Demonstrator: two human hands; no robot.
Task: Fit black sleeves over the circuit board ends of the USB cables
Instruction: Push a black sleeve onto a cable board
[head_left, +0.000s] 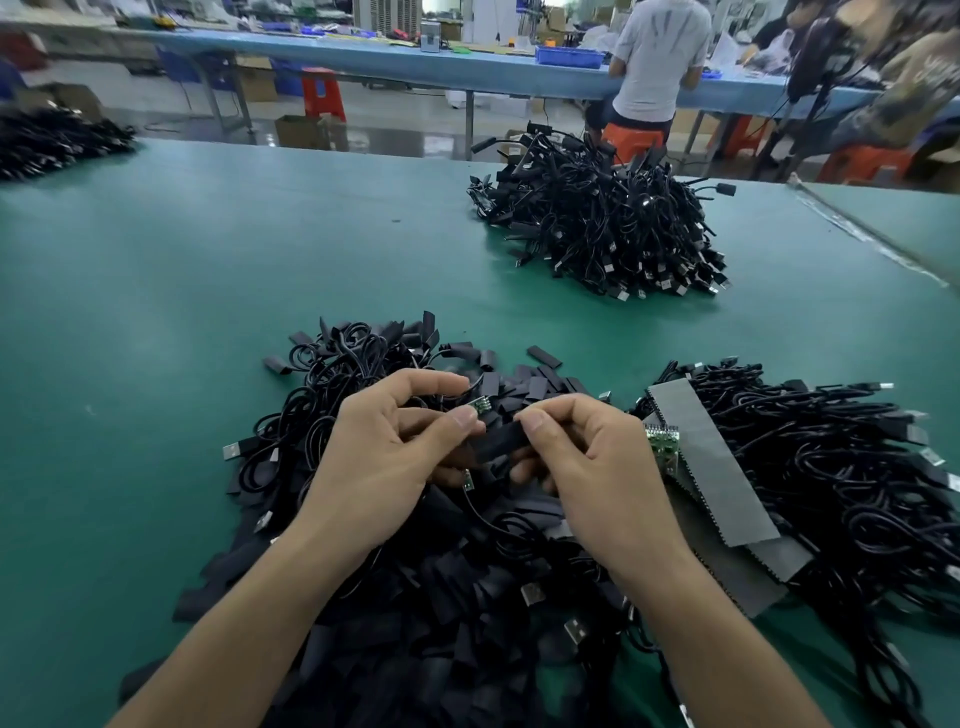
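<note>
Pinched black sleeve between thumb and forefinger of right grip; clasped green circuit board end in left grip, just beside the sleeve's left end. Held both above near heap of sleeves and cables on green worktop.

Pretty plain look here: the left hand and right hand are both bare, with slim fingers and nails trimmed short. The forearms are bare as well, uncovered all the way from the wrists down to the bottom edge of the shot. Creased knuckles show on both hands.
</note>
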